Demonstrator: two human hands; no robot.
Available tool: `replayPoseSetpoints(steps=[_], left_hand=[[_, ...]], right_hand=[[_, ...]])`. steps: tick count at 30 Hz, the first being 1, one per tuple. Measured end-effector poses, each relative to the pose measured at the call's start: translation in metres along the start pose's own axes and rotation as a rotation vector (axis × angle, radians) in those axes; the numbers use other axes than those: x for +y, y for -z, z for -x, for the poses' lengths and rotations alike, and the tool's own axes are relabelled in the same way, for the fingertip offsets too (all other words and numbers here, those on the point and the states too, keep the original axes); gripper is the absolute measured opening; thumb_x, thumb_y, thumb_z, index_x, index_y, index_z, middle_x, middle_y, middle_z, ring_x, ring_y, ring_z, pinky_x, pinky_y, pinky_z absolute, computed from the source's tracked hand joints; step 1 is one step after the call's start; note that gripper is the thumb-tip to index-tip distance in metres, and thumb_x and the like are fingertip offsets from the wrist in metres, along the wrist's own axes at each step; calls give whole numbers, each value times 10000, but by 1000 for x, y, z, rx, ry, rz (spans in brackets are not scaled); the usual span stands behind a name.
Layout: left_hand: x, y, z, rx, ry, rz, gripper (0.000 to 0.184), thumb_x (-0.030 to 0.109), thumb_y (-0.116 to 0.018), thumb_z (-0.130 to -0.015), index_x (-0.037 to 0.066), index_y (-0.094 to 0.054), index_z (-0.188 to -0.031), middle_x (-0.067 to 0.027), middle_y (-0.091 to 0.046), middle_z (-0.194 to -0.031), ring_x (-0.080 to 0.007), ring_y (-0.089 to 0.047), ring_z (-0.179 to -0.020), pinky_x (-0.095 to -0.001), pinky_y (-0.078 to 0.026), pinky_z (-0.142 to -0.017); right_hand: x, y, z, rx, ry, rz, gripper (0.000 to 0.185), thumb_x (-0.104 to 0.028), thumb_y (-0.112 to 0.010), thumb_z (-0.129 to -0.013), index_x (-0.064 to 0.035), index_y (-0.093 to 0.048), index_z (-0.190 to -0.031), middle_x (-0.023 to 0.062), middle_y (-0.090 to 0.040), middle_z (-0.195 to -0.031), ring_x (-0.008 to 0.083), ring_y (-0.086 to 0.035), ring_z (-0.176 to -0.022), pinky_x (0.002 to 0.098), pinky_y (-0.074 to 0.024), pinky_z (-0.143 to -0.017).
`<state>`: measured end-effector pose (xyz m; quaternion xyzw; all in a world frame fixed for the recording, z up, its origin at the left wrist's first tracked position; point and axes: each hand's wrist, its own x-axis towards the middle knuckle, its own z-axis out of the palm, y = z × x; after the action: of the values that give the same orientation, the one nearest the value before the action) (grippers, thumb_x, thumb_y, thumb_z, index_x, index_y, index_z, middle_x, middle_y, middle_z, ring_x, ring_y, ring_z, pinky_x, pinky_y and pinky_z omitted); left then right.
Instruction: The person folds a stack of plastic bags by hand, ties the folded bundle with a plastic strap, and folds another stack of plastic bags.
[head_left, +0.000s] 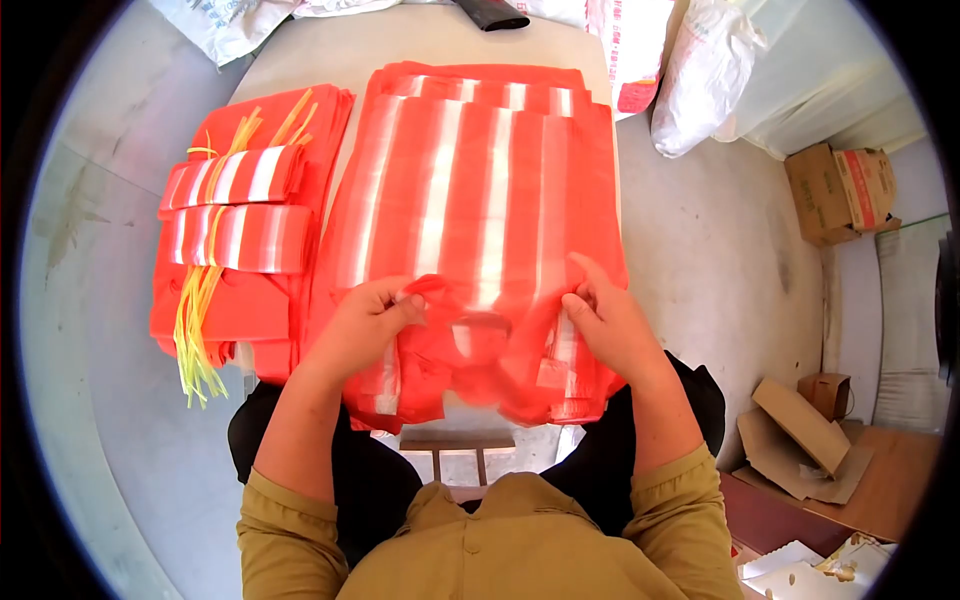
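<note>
A stack of red and white striped plastic bags (465, 200) lies on the table in front of me. At its near left side my left hand (378, 315) pinches a gathered bit of red plastic between thumb and fingers. My right hand (598, 308) is at the near right side, thumb and forefinger on the red plastic; whether it grips a fold is hard to tell. Between the hands the near edge of the bags is crumpled and partly blurred. To the left, two folded striped bundles (238, 238) with yellow ties (200, 320) rest on more red bags (245, 305).
A beige tabletop (300, 58) bears the stacks, with a dark object (492, 14) at its far edge. White sacks (705, 75) stand beyond and to the right. Cardboard boxes (835, 195) are by the right wall, and an opened carton (800, 445) is at lower right.
</note>
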<state>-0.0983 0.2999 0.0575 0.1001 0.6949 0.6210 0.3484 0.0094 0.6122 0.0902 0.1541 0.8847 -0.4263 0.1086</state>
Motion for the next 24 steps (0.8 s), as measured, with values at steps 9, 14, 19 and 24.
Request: replayPoseSetpoints(steps=[9, 14, 19, 24], left_hand=[[13, 2, 2, 16, 38, 13, 217, 191, -609, -1064, -2, -705, -1085, 7, -688, -981, -86, -620, -947, -277, -511, -862], [7, 6, 2, 14, 39, -25, 223, 188, -606, -1065, -4, -710, -1114, 10, -690, -988, -76, -612, -932, -274, -510, -848], [9, 1, 4, 16, 26, -26, 217, 176, -612, -1060, -11, -706, -1116, 21, -682, -972, -66, -604, -899, -261, -508, -818], [5, 0, 8, -10, -10, -92, 181, 140, -636, -1034, -19, -699, -1093, 14, -671, -947, -77, -603, -879, -264, -505, -794]], right_hand=[[29, -12, -11, 43, -19, -621, 628, -197, -606, -1033, -68, -335, -1585, 86, -652, -1169, 154, -612, -1032, 340, -496, -938], [17, -17, 3, -47, -95, -688, 675, -182, -617, -1028, -81, -295, -1613, 37, -637, -1128, 88, -573, -951, 296, -485, -888], [-9, -32, 36, -41, 15, -797, 679, -206, -649, -1009, -63, -338, -1595, 11, -650, -1051, 75, -571, -896, 275, -485, -833], [2, -10, 46, -561, -41, -766, 525, -212, -667, -1002, -3, -526, -1463, 14, -655, -1117, 66, -580, -929, 271, -492, -845]])
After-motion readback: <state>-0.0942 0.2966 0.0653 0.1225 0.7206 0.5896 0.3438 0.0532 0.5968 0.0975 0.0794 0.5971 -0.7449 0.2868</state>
